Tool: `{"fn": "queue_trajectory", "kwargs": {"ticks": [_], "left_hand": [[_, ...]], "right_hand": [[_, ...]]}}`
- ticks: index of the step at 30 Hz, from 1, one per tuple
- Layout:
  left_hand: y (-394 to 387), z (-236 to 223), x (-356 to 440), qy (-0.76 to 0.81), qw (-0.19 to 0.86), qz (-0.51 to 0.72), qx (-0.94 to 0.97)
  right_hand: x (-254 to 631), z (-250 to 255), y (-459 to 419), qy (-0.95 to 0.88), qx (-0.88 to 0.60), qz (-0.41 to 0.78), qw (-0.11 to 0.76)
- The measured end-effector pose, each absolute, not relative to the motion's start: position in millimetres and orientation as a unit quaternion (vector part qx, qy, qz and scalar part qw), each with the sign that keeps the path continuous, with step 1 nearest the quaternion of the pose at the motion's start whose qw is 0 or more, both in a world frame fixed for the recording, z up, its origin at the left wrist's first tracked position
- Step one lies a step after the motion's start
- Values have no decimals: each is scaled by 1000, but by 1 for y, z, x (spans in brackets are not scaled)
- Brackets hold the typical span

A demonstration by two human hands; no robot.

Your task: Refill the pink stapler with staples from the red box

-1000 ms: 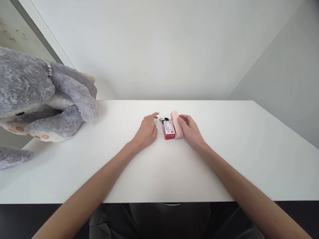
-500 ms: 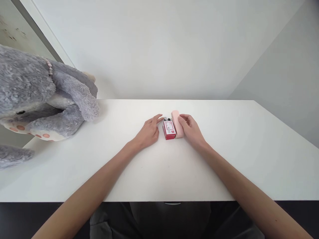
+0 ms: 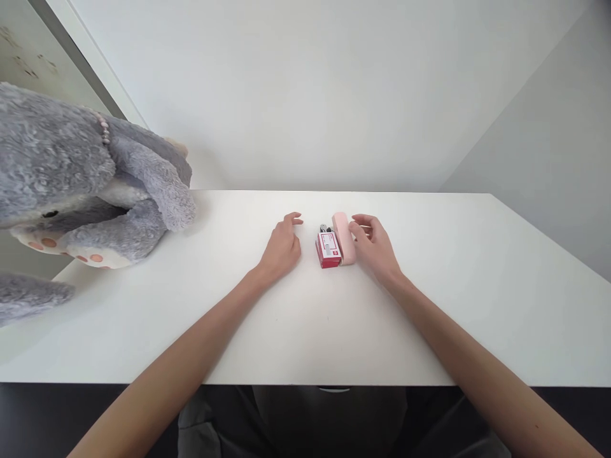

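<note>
A small red and white box [image 3: 328,251] stands in the middle of the table. Against its right side leans or lies a long pink case [image 3: 344,239], and a small metal and black item [image 3: 325,228], too small to name, sits just behind the box. My left hand [image 3: 281,248] is left of the box, apart from it, fingers loosely bent and holding nothing. Right of the pink case, my right hand [image 3: 375,245] has its thumb and fingers parted; the thumb tip is close to the case's edge, and whether it touches I cannot tell.
A big grey plush toy [image 3: 157,184] lies on the left end of the white table [image 3: 305,343]. Behind the table rises a pale wall [image 3: 305,95]. The table's front edge runs just before my lap.
Both hands have drawn back from the objects: the left has moved away from the small metal item, the right has let go of the pink case. The view has shifted slightly.
</note>
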State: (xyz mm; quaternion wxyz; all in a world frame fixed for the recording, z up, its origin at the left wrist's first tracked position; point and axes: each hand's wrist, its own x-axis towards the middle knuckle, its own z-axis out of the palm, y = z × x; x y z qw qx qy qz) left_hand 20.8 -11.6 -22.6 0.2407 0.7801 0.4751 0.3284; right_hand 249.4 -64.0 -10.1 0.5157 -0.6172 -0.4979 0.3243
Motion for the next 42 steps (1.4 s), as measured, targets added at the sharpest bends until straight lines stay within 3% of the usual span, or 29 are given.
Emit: {"fn": "queue_trajectory", "kwargs": {"ticks": [3, 6, 13, 17, 21, 26, 33, 42], "left_hand": [[-6, -22, 19, 514, 270, 393, 713], [-1, -21, 18, 526, 292, 446, 662], [4, -20, 15, 542, 309, 515, 587], [4, -20, 15, 542, 315, 518, 582], [5, -22, 16, 537, 312, 517, 589], [5, -24, 17, 537, 308, 501, 605], [3, -23, 18, 542, 294, 484, 621], [5, -23, 17, 551, 289, 472, 624]], "right_hand": [[247, 0, -70, -558, -595, 204, 541], [233, 14, -77, -650, -549, 128, 510], [171, 17, -71, -866, -451, -13, 216], [144, -7, -55, -890, -435, -20, 133], [133, -33, -42, -871, -447, 44, 197], [143, -50, -33, -847, -481, 63, 217], [174, -51, -36, -792, -501, 146, 316], [225, -48, -38, -733, -550, 169, 364]]}}
